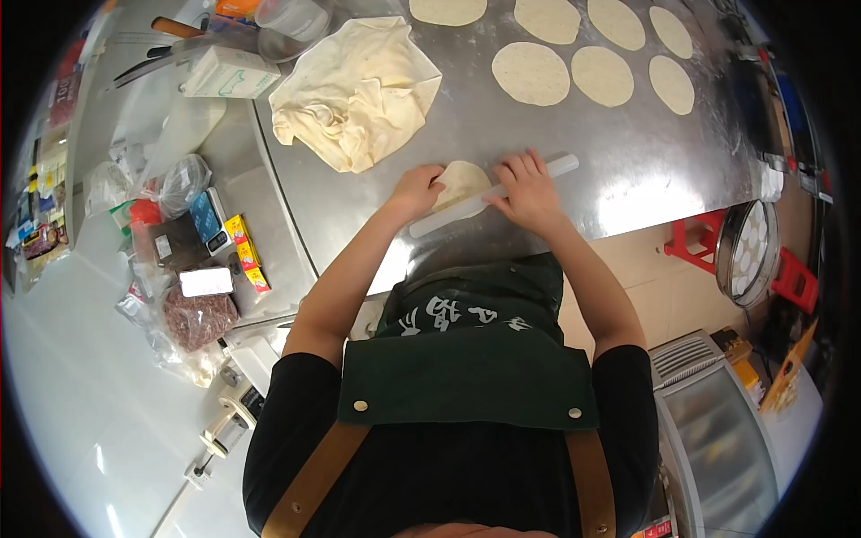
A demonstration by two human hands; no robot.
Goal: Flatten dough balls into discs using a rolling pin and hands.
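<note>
A small round of dough [464, 180] lies on the steel worktop [464, 134], partly under a white rolling pin [447, 215]. My left hand [418, 188] pinches the dough's left edge between thumb and fingers. My right hand [528, 188] rests on the pin towards its right end, fingers over the top. The pin slants from lower left to upper right. Beyond it, several flat dough rounds [531, 74] lie apart from each other at the upper right. A crumpled cloth [356, 94], pale and seemingly covering something, sits at the upper left.
A carton [232, 72] and a clear plastic tub [292, 20] stand at the upper left. Bags, small yellow boxes [243, 242] and bagged minced meat [198, 316] lie on the left counter. Red stools [696, 242] and a round tray [748, 252] are beyond the right edge.
</note>
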